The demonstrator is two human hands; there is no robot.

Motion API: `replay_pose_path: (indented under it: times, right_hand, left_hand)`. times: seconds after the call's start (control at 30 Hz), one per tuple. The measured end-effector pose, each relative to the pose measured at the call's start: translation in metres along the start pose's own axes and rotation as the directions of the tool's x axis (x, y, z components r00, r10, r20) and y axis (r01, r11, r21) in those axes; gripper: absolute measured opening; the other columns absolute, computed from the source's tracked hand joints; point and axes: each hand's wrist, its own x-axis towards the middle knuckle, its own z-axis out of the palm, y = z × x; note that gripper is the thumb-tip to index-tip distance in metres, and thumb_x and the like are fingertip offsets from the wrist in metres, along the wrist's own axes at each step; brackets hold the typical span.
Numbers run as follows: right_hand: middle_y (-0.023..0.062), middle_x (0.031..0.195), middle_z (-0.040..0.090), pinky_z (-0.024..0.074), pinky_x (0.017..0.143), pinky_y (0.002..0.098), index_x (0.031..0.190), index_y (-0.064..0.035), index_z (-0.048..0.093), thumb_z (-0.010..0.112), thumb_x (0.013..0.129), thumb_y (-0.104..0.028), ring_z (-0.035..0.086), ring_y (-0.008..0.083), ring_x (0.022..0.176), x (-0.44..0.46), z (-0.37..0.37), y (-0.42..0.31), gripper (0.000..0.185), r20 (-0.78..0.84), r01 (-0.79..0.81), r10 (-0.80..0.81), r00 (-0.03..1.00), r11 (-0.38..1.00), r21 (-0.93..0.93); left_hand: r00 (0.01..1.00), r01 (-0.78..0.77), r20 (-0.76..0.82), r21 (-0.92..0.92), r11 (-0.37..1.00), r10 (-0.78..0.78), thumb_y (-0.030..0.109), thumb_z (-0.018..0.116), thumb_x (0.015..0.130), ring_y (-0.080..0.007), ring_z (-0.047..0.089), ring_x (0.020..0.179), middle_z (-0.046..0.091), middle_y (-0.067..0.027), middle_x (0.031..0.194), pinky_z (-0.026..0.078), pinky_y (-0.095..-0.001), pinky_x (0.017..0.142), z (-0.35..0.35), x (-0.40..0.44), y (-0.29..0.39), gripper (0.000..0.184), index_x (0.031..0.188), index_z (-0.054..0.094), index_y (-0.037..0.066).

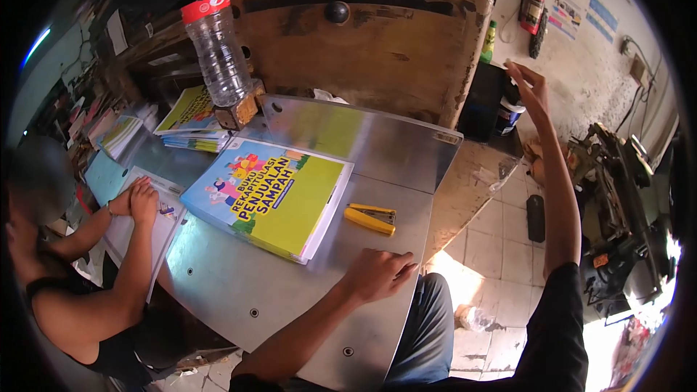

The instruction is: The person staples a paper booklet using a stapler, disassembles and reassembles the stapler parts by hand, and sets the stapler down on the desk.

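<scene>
My left hand [381, 274] rests on the metal tabletop [290, 305] with its fingers loosely curled and nothing visible in them. Just beyond it lies a yellow stapler [371, 219], untouched. To the left of the stapler is a stack of booklets [268, 192] with a blue and green cover reading "Buku Rekapitulasi Penjualan Sampah". My right hand [531, 91] is raised out to the right, past the table's edge. Its fingertips are drawn together; anything between them is too small to make out.
A co-worker sits at left, hands clasped on papers [149, 229]. Behind the stack stand a clear plastic jar [216, 54] with a red label and more booklets [190, 112]. A wooden panel [348, 51] rises at the back. A fire extinguisher [532, 11] hangs on the right wall.
</scene>
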Motion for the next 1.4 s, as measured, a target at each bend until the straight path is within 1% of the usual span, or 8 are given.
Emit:
replay_pose_path:
  times: [0.23, 0.47, 0.67, 0.8, 0.9, 1.0, 1.17, 1.4]
  right_hand:
    - [0.0089, 0.108, 0.076, 0.0413, 0.104, 0.0318, 0.118, -0.0023, 0.072, 0.057, 0.1, -0.047, 0.063, 0.0143, 0.107, -0.029, -0.017, -0.039, 0.05, -0.44, -0.059, 0.106, 0.892, 0.991, 0.119]
    - [0.0087, 0.107, 0.076, 0.0456, 0.1, 0.0329, 0.112, -0.0028, 0.075, 0.061, 0.099, -0.043, 0.065, 0.016, 0.108, -0.036, -0.018, -0.047, 0.044, -0.329, -0.062, 0.085, 0.94, 0.995, 0.082]
    - [0.0122, 0.116, 0.073, 0.0431, 0.104, 0.0336, 0.119, 0.0027, 0.07, 0.056, 0.103, -0.036, 0.064, 0.0189, 0.113, -0.057, -0.025, -0.044, 0.044, -0.307, -0.016, 0.075, 0.949, 0.982, 0.189]
    - [0.0099, 0.113, 0.073, 0.0432, 0.103, 0.0365, 0.117, 0.0004, 0.071, 0.052, 0.103, -0.04, 0.064, 0.0187, 0.111, -0.08, -0.034, -0.08, 0.046, -0.31, 0.007, 0.039, 0.95, 0.989, 0.145]
    - [0.0099, 0.112, 0.073, 0.0446, 0.101, 0.0348, 0.118, -0.0005, 0.071, 0.057, 0.101, -0.04, 0.065, 0.0183, 0.11, -0.084, -0.032, -0.077, 0.045, -0.278, 0.05, -0.017, 0.96, 0.993, 0.109]
    - [0.0092, 0.11, 0.073, 0.0476, 0.093, 0.0321, 0.118, 0.0001, 0.071, 0.065, 0.099, -0.034, 0.063, 0.0144, 0.102, -0.077, -0.018, -0.068, 0.04, -0.215, -0.028, 0.044, 0.976, 0.997, 0.075]
    - [0.0061, 0.108, 0.071, 0.0483, 0.089, 0.0299, 0.119, 0.0003, 0.069, 0.067, 0.098, -0.031, 0.062, 0.0146, 0.101, -0.075, -0.009, -0.04, 0.038, -0.129, -0.08, 0.11, 0.986, 0.974, 0.214]
    - [0.0103, 0.121, 0.07, 0.0515, 0.089, 0.034, 0.123, -0.0078, 0.07, 0.067, 0.097, -0.038, 0.065, 0.0218, 0.105, -0.09, 0.024, -0.019, 0.04, -0.428, 0.005, -0.029, 0.903, 0.998, -0.058]
  left_hand:
    - [1.0, -0.002, 0.012, 0.002, 1.0, 0.002, 0.02, 0.061, 0.094, -0.0348, 0.067, 0.064, 0.067, -0.0133, 0.068, 0.053, -0.0448, 0.06, 0.005, -0.002, -0.001, 0.016, 0.086, 0.061, 0.007]
    - [0.996, -0.019, -0.088, -0.105, 0.994, 0.01, 0.023, 0.065, 0.093, -0.0322, 0.067, 0.061, 0.066, -0.0114, 0.065, 0.052, -0.042, 0.057, -0.008, -0.001, 0.004, 0.021, 0.081, 0.062, 0.006]
    - [0.968, -0.058, -0.25, -0.291, 0.955, -0.018, 0.033, 0.074, 0.088, -0.0115, 0.046, 0.044, 0.051, 0.0007, 0.055, 0.034, -0.0285, 0.042, -0.057, -0.003, 0.019, 0.033, 0.07, 0.061, 0.008]
    - [0.92, -0.375, -0.209, -0.708, 0.598, 0.331, 0.049, 0.079, 0.073, -0.0065, 0.044, 0.05, 0.055, 0.0038, 0.065, 0.032, -0.0235, 0.045, -0.13, 0.002, 0.073, 0.043, 0.076, 0.065, 0.009]
    - [0.626, -0.676, -0.303, -0.671, 0.305, 0.719, 0.057, 0.081, 0.068, -0.0059, 0.05, 0.053, 0.061, 0.0029, 0.071, 0.035, -0.0224, 0.047, -0.171, 0.019, 0.113, 0.051, 0.081, 0.068, 0.009]
    - [0.522, -0.749, -0.277, -0.601, 0.279, 0.806, 0.074, 0.058, 0.087, -0.0233, 0.051, 0.046, 0.057, -0.0067, 0.061, 0.036, -0.0307, 0.042, -0.188, 0.011, 0.146, 0.073, 0.075, 0.061, 0.002]
    - [0.476, -0.779, -0.75, -0.602, -0.177, 0.46, 0.039, 0.091, 0.067, -0.0131, 0.051, 0.041, 0.063, -0.0062, 0.062, 0.038, -0.0229, 0.038, -0.148, 0.004, 0.158, 0.049, 0.077, 0.07, -0.004]
    - [0.47, -0.791, -0.572, -0.611, 0.032, 0.672, 0.028, 0.088, 0.066, -0.0086, 0.047, 0.043, 0.064, -0.005, 0.063, 0.037, -0.0208, 0.039, -0.218, -0.009, 0.131, 0.039, 0.079, 0.07, -0.004]
